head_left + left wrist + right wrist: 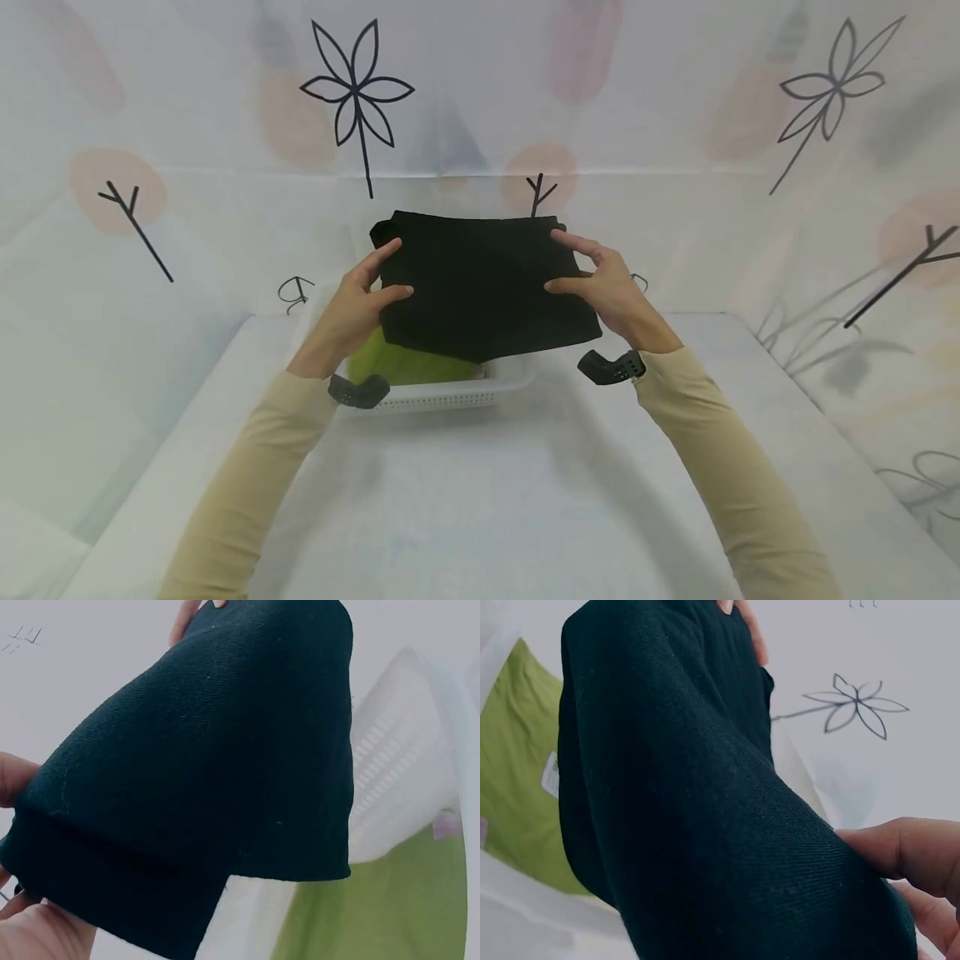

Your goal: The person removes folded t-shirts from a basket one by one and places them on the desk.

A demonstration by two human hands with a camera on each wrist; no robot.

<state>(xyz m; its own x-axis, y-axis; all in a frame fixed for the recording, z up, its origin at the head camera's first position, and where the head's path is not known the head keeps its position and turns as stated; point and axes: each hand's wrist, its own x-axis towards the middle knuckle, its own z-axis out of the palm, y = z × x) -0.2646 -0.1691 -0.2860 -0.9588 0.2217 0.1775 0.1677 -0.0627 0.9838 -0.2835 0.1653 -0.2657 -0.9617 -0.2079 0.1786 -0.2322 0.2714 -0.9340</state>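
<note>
A folded black cloth (480, 287) hangs raised between both hands, over the back of the table. My left hand (356, 307) grips its left side, thumb on the near face, with a small rolled flap at the upper left corner. At the opposite side my right hand (609, 292) pinches the cloth between thumb and fingers. Fine ribbed knit shows on the cloth (187, 750) in the left wrist view, where its lower edge steps up in a notch. In the right wrist view the cloth (697, 795) hangs in a soft curved fold.
Below and behind the cloth stands a white plastic basket (442, 398) with a perforated wall. Green fabric (405, 365) lies in it, with a white label (551, 775) on it. The white-covered table (480, 500) meets a patterned curtain (465, 100) at the back and sides.
</note>
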